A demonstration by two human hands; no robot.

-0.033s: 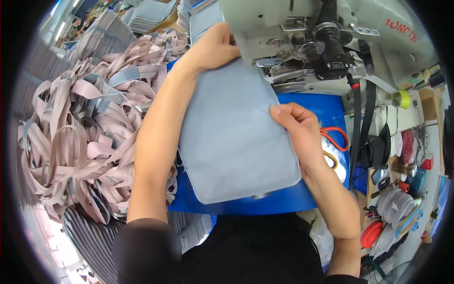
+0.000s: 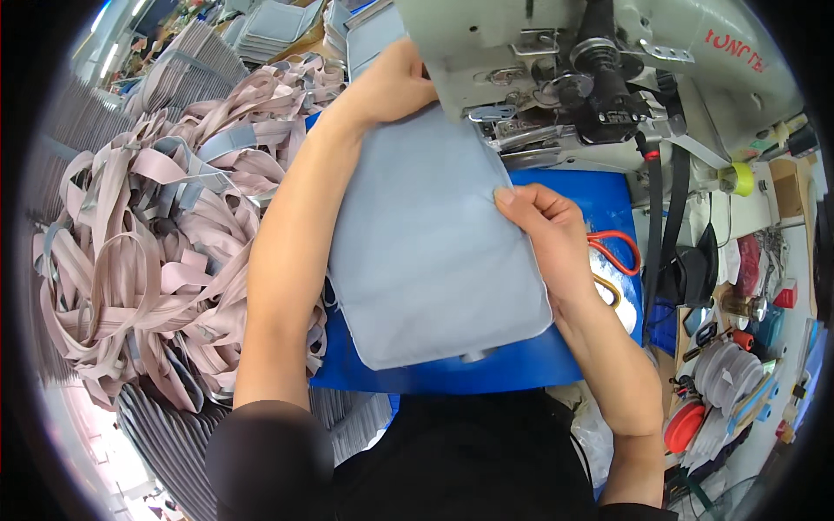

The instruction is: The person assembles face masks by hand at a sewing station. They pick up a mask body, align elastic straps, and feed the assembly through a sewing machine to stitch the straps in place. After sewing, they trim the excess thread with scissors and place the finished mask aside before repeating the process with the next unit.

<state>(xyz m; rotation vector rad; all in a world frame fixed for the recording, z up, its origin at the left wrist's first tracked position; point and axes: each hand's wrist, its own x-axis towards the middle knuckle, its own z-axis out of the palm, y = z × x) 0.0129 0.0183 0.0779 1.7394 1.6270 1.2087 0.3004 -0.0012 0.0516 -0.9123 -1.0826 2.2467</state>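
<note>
Fingers (image 2: 551,200) curled in, right hand (image 2: 558,243) pinching grey panel (image 2: 430,252)

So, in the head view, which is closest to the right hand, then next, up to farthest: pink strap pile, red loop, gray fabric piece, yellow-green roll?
1. Gray fabric piece: pinched by the right hand.
2. Red loop: just right of the hand.
3. Yellow-green roll: farther right and higher up.
4. Pink strap pile: way over left.

The fabric panel (image 2: 434,252) is showing plain grey-blue; fabric strips (image 2: 182,276) at nine o'clock are showing dusty pink
</note>
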